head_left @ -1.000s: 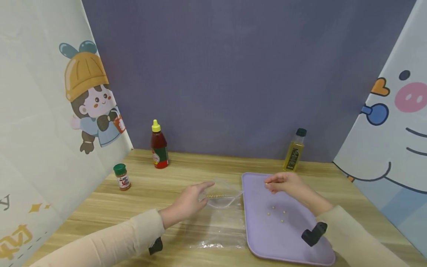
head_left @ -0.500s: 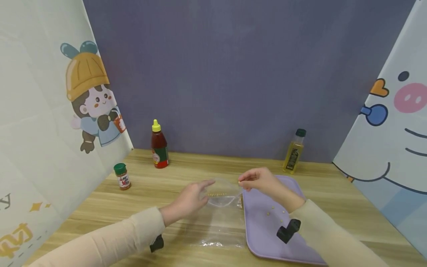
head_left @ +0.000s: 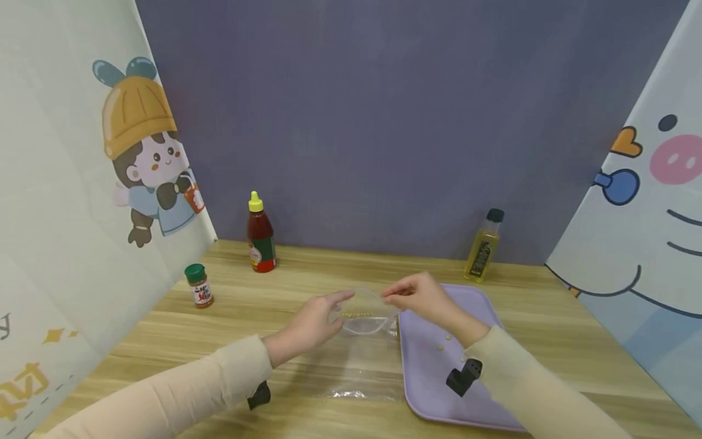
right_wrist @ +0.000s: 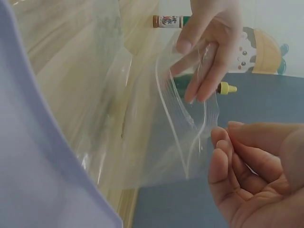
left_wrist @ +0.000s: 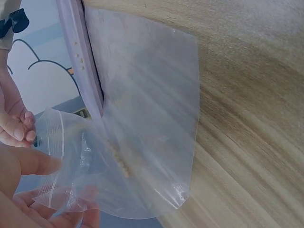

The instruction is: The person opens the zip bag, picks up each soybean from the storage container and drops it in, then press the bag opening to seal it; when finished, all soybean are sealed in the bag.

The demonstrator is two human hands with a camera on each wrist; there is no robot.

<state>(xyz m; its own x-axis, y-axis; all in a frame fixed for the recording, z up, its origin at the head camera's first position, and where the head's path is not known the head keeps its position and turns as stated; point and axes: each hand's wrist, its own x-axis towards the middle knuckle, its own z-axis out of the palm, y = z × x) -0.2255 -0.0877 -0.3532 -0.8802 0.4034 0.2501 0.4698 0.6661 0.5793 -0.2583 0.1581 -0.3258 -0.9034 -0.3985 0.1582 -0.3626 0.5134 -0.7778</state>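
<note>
My left hand [head_left: 315,326] holds a clear zip-lock bag [left_wrist: 142,109] by the left side of its mouth, thumb and fingers spread apart so the mouth gapes. A row of small yellow soybeans [head_left: 356,315] lies inside the bag. Beside the right edge of the mouth is my right hand [head_left: 422,299], its thumb and fingertips pinched together. The soybean between those fingertips is hidden now. In the right wrist view the pinching hand [right_wrist: 261,171] is close to the bag's zip edge. A few loose soybeans [head_left: 441,348] lie on the purple tray [head_left: 439,390].
A red sauce bottle [head_left: 261,241] with a yellow cap stands at the back left, a green-capped spice jar [head_left: 199,286] nearer. Behind the tray stands an oil bottle [head_left: 482,250]. The bag's lower part lies on the wooden table [head_left: 296,402], against the tray's left edge.
My right hand has come left from over the tray to the bag's mouth, carrying a soybean that was visible at its fingertips earlier. My left hand keeps its hold on the bag.
</note>
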